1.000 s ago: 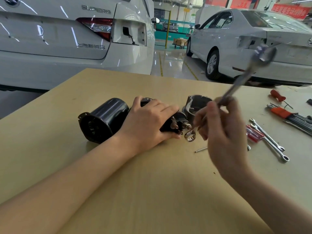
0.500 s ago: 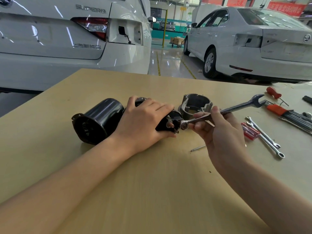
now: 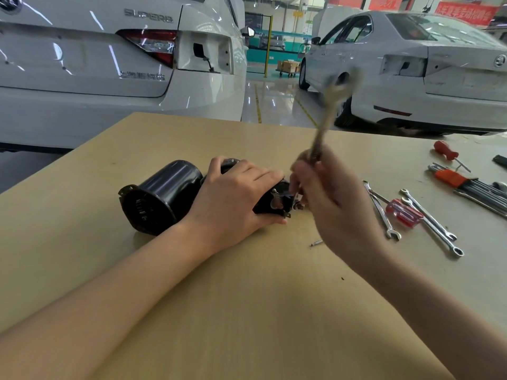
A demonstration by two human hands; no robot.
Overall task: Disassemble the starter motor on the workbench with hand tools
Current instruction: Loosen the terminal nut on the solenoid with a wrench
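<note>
The black starter motor (image 3: 162, 196) lies on its side on the tan workbench (image 3: 247, 311), open end toward the left. My left hand (image 3: 236, 198) lies over its solenoid part, fingers curled round it, holding it down. Just right of the terminals, my right hand (image 3: 332, 204) grips a silver combination wrench (image 3: 327, 113). The wrench stands nearly upright and motion-blurred, open jaw on top; its lower end is hidden behind my fingers at the terminal studs (image 3: 296, 204). The grey nose housing is hidden behind my right hand.
A loose bolt (image 3: 317, 243) lies on the bench near my right wrist. Right of it lie spare wrenches (image 3: 430, 220), a red-handled screwdriver (image 3: 403, 212), an orange hex-key set (image 3: 466, 185) and another red screwdriver (image 3: 445, 150). Two white cars stand beyond the far edge.
The wrench has swung from lying nearly level, pointing right, to standing almost upright. My right hand rose with it and now covers the nose housing. My left hand kept its hold.
</note>
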